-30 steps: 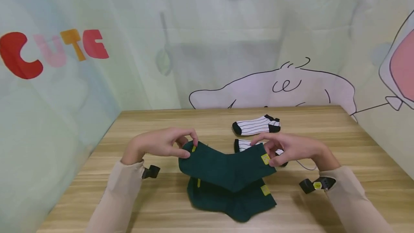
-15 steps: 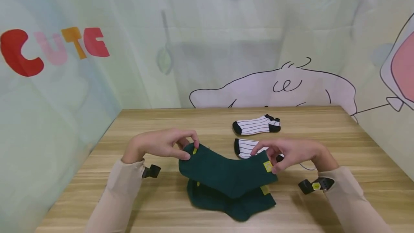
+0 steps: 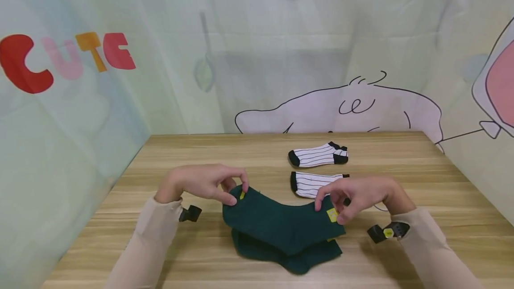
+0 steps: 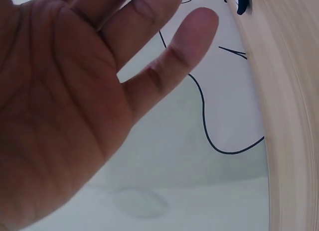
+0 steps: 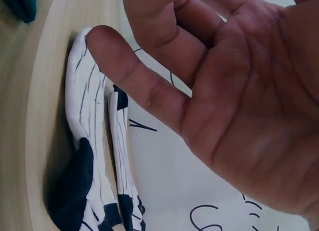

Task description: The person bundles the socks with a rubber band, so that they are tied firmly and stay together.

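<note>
On the near part of the worktop point(image 3: 192, 260): the upper green sock point(image 3: 277, 222), its ends lifted, covers much of the lower green sock point(image 3: 297, 263).
Left hand point(image 3: 210, 184): pinches the rounded toe end, thumb and finger right at a thin yellow mark point(image 3: 242, 195).
Right hand point(image 3: 359, 197): pinches the cuff end beside a square yellow patch point(image 3: 332, 215).
Two-ended hold: one end each, I'd say so the knit stays spread sideways (the middle sags all the same).
Long axis: left to right, slightly bowed; toe points left, cuff right, heel bulges toward the near side.
Sock beneath: lies the same way round, a match that looks deliberate from where I stand; whether the two fabrics touch, I can't tell.
Striped pair: the farther striped sock point(image 3: 315, 157) points its black toe left; the nearer striped sock point(image 3: 311, 185) runs crosswise too, partly hidden by the right hand. Both lie beyond the green ones, perhaps to leave elbow room.
</note>
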